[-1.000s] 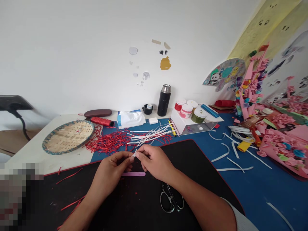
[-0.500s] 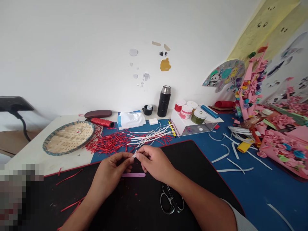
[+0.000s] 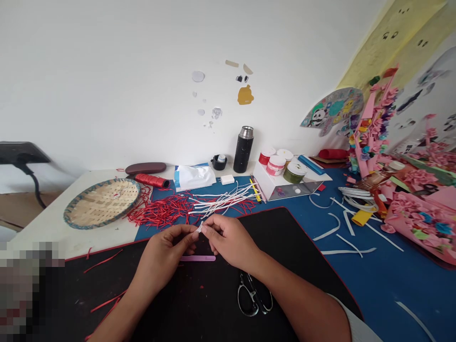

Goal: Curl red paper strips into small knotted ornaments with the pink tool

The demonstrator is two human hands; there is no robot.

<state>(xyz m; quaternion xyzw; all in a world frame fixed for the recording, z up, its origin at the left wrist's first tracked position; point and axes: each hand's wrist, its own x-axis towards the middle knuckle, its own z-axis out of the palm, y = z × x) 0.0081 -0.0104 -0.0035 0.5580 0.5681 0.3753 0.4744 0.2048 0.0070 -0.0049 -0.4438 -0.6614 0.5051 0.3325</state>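
Between my fingertips is a small piece of white strip point(image 3: 200, 229), mostly covered by the fingers. My left hand point(image 3: 166, 249) pinches it from the left with thumb and index finger. From the other side my right hand point(image 3: 228, 240) pinches it too, so the two hands almost meet. Below them a purple flat stick point(image 3: 198, 259) lies on the black mat point(image 3: 199, 308), partly hidden by my left hand. Scissors point(image 3: 248, 299) with dark metal handles rest under my right forearm, their blades hidden.
Behind my hands lie red cords point(image 3: 164, 211) and white strips point(image 3: 221, 202). A woven basket point(image 3: 101, 204) stands left, a black thermos point(image 3: 243, 151) at the wall. Paint jars point(image 3: 275, 166) top a white box. Loose white strips point(image 3: 347, 252) and pink paper flowers point(image 3: 423, 213) occupy the right.
Almost nothing differs. Both hands keep the same pinch on the white strip, and the view has shifted only very slightly.
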